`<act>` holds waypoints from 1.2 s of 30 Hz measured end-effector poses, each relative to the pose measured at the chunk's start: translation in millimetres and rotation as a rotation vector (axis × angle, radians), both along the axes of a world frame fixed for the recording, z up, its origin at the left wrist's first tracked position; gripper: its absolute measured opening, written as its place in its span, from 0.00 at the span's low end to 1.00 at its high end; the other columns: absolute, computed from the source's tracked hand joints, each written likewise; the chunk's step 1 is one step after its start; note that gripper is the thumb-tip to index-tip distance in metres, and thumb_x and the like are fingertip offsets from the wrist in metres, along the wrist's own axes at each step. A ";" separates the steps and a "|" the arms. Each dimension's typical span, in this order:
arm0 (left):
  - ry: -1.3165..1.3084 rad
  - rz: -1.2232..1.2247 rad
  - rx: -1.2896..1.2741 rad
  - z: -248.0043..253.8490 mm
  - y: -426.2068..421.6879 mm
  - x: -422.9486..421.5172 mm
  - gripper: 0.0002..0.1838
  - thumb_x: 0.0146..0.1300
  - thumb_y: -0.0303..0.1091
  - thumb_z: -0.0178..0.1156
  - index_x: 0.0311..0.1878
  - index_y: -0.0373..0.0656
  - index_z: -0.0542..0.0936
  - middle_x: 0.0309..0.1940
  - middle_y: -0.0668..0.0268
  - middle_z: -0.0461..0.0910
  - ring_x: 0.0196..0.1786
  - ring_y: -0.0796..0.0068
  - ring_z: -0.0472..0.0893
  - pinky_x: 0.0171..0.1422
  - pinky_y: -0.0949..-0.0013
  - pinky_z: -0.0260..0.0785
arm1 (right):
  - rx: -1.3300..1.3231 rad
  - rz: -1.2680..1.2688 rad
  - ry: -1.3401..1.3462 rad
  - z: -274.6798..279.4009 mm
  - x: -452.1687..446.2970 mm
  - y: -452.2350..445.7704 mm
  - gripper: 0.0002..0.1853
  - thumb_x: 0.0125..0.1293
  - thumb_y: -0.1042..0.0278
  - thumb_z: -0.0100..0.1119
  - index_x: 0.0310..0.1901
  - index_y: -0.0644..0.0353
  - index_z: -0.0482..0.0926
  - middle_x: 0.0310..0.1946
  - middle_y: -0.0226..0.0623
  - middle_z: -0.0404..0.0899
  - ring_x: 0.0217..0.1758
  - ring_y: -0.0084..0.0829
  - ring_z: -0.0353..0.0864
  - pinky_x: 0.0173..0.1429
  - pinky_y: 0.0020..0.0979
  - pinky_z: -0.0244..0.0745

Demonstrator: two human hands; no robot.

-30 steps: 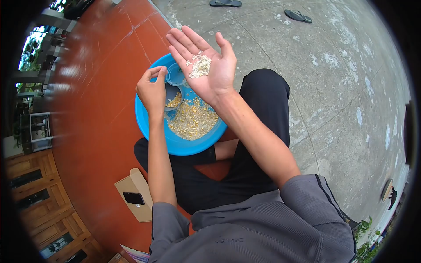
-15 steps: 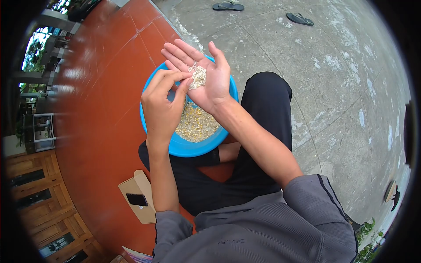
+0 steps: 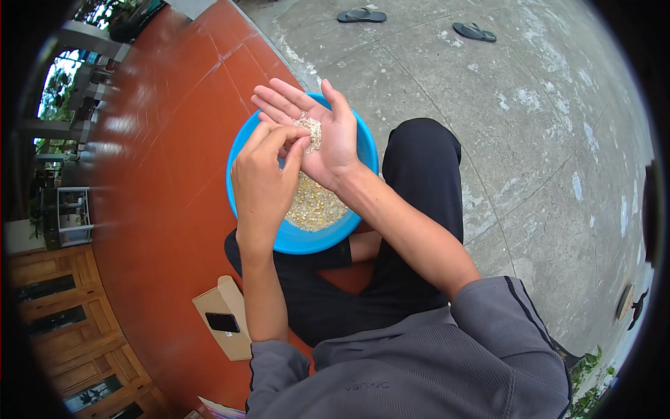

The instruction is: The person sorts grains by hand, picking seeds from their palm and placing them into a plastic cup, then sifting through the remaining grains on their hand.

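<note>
Some pale grains (image 3: 315,134) partly hidden behind the left hand (image 3: 265,171)

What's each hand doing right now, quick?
Left hand: fingers drawn close together at the grains; can't tell if it's holding any.
Right hand: open, palm up, with the grains lying on it.

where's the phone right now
In the head view, the black phone lies at lower left, on the brown cardboard on the red floor, beside the person's left forearm.
</note>
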State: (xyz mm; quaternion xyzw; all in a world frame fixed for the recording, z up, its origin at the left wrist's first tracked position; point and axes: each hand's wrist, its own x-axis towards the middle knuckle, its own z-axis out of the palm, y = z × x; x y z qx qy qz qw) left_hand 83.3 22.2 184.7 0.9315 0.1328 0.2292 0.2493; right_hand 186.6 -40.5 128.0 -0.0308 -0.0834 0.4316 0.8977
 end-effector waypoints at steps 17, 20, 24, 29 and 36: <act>-0.450 0.344 -0.618 -76.4 87.9 18.9 0.14 0.81 0.37 0.73 0.56 0.34 0.91 0.42 0.70 0.89 0.42 0.83 0.81 0.46 0.75 0.71 | -0.007 -0.010 0.047 -1.1 0.4 1.5 0.43 0.90 0.41 0.40 0.86 0.76 0.59 0.85 0.66 0.64 0.91 0.55 0.64 0.94 0.50 0.63; -0.374 0.416 -0.673 -99.6 102.1 19.7 0.14 0.80 0.37 0.74 0.56 0.35 0.91 0.41 0.70 0.88 0.40 0.86 0.79 0.44 0.77 0.71 | -0.002 -0.021 0.065 -6.4 4.9 1.1 0.43 0.90 0.41 0.41 0.86 0.77 0.59 0.85 0.66 0.64 0.91 0.56 0.64 0.94 0.50 0.64; -0.345 0.433 -0.789 -107.1 104.4 13.0 0.14 0.78 0.37 0.77 0.54 0.35 0.91 0.39 0.71 0.87 0.38 0.86 0.78 0.42 0.78 0.69 | 0.009 -0.029 0.067 -6.5 6.4 0.6 0.42 0.90 0.43 0.41 0.86 0.77 0.59 0.86 0.66 0.63 0.91 0.56 0.64 0.94 0.50 0.64; -0.471 0.220 -0.707 -71.8 75.7 5.7 0.10 0.76 0.32 0.77 0.51 0.35 0.90 0.38 0.71 0.86 0.39 0.85 0.80 0.41 0.77 0.68 | -0.009 -0.015 0.063 -5.2 3.9 2.7 0.42 0.90 0.43 0.40 0.86 0.76 0.59 0.85 0.66 0.64 0.91 0.55 0.64 0.94 0.51 0.64; -0.072 -0.186 -0.065 -6.0 27.4 -2.5 0.11 0.68 0.20 0.75 0.52 0.39 0.93 0.43 0.63 0.89 0.45 0.70 0.87 0.52 0.65 0.79 | -0.053 0.001 0.018 -2.9 -3.2 6.1 0.44 0.89 0.39 0.37 0.86 0.75 0.58 0.85 0.64 0.66 0.89 0.54 0.67 0.93 0.50 0.64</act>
